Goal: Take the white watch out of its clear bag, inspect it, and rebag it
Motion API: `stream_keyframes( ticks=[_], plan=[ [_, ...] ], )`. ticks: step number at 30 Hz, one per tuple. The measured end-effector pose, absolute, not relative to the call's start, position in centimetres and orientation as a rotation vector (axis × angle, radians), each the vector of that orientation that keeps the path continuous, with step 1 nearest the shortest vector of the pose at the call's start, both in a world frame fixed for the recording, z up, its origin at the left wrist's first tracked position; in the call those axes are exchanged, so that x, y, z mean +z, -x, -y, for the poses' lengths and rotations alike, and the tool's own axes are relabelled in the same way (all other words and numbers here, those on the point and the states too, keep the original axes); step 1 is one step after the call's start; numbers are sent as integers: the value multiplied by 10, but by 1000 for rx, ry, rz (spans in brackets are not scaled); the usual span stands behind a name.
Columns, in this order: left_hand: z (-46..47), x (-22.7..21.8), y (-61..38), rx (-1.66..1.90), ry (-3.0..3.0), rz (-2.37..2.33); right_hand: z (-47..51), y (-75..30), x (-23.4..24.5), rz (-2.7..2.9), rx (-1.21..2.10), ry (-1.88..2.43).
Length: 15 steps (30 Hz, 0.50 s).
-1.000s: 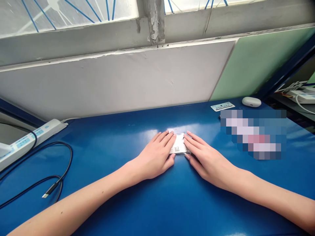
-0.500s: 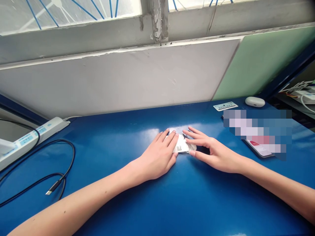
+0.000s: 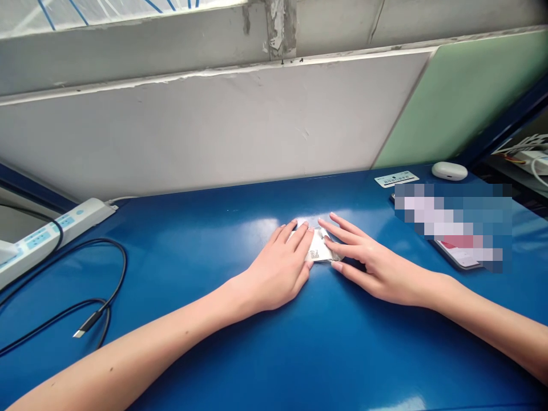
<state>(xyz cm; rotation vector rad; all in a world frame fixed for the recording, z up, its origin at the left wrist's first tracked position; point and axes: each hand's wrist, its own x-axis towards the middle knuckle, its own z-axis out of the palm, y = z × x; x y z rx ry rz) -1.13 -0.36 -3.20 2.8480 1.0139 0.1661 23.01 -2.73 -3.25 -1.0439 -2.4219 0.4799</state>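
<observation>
A small white packet [image 3: 315,251] with a printed square code lies flat on the blue table [image 3: 274,354], between my two hands. My left hand [image 3: 280,262] rests flat over the packet's left part, its fingers stretched out and hiding that side. Over the right edge of the packet, my right hand [image 3: 368,260] spreads its fingers, the tips touching or just above it. The packet's right end looks creased and partly see-through. What is inside it cannot be made out.
At the left lie a white power strip [image 3: 51,240] and a black cable [image 3: 124,268] with a USB-C plug. On the right are a phone [image 3: 458,257], partly blurred out, a card [image 3: 396,179] and a white earbud case [image 3: 449,170]. A pale wall panel [image 3: 214,131] borders the table's back.
The view has tilted slightly downward. My right hand's fingers have shifted a little on the packet's right edge; my left hand stays flat on it.
</observation>
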Motion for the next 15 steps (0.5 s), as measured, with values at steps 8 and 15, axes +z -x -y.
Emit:
stream_keyframes(
  ticks=[8, 15],
  plan=[
    [4, -32, 12, 167, -2847, -999, 19, -231, -34, 2383, 597, 1084],
    [5, -30, 6, 145, -2852, -1009, 16, -234, -33, 2379, 684, 1034]
  ],
)
